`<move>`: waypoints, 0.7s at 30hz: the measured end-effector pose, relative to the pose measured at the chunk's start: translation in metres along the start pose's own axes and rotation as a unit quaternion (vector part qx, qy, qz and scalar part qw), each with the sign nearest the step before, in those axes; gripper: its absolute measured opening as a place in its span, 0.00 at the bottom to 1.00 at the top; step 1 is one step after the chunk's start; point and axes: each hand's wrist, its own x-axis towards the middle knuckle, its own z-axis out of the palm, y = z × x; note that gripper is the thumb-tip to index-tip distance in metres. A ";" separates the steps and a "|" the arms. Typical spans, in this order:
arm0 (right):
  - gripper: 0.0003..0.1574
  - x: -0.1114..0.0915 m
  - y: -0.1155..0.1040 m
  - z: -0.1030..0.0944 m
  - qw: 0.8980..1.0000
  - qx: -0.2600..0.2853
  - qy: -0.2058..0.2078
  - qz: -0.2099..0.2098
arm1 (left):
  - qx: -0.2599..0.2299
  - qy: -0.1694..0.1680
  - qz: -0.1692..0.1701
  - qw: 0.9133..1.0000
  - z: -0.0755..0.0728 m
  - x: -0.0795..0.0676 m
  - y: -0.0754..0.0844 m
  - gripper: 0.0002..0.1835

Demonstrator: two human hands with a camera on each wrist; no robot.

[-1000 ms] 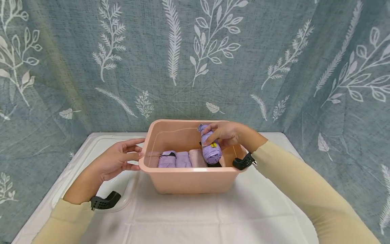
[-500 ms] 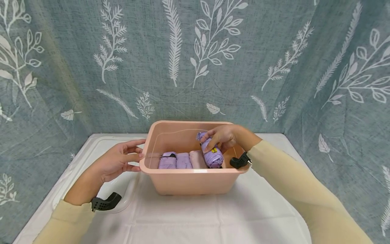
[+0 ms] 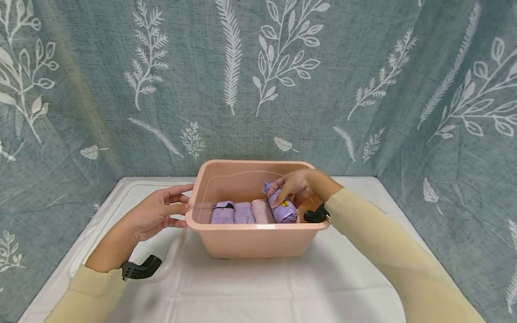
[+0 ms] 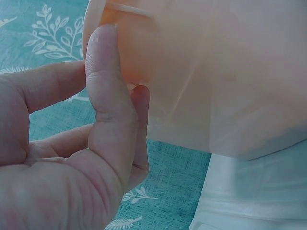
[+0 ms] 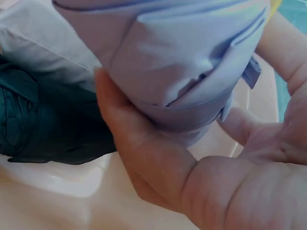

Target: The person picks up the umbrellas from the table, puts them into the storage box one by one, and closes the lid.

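A rolled-up lilac umbrella [image 3: 282,209] with a small yellow label lies tilted inside the pink plastic bin [image 3: 258,240]. My right hand [image 3: 296,185] grips it from above, thumb on the near side. In the right wrist view, the umbrella's folded lilac cloth [image 5: 192,62] fills the palm. At the bin's left rim, my left hand [image 3: 159,211] touches the outside with thumb and fingers fairly straight. Two lilac rolls [image 3: 223,214] and a pale pink roll [image 3: 262,211] lie side by side in the bin. A dark pleated roll [image 5: 53,115] shows beside the held umbrella in the right wrist view.
The bin stands on a white-covered table [image 3: 242,291]. A white tray-like lid [image 3: 145,188] lies to its left, beneath my left arm. Behind and at both sides hangs a blue-green curtain [image 3: 194,67] with white leaf prints.
My right hand has lowered the lilac umbrella deeper into the bin and slightly to the right. The left hand has stayed at the bin's left rim.
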 end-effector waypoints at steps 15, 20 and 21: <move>0.25 0.001 0.002 -0.001 0.998 -0.050 0.030 0.025 | 0.005 0.002 -0.002 1.000 0.000 0.000 0.001 0.41; 0.21 0.000 0.003 -0.003 0.997 -0.065 0.037 0.034 | 0.004 0.003 -0.001 1.000 0.000 0.000 0.001 0.41; 0.21 0.001 0.003 -0.003 0.997 -0.066 0.036 0.035 | 0.003 0.002 -0.001 1.000 0.000 0.000 0.001 0.41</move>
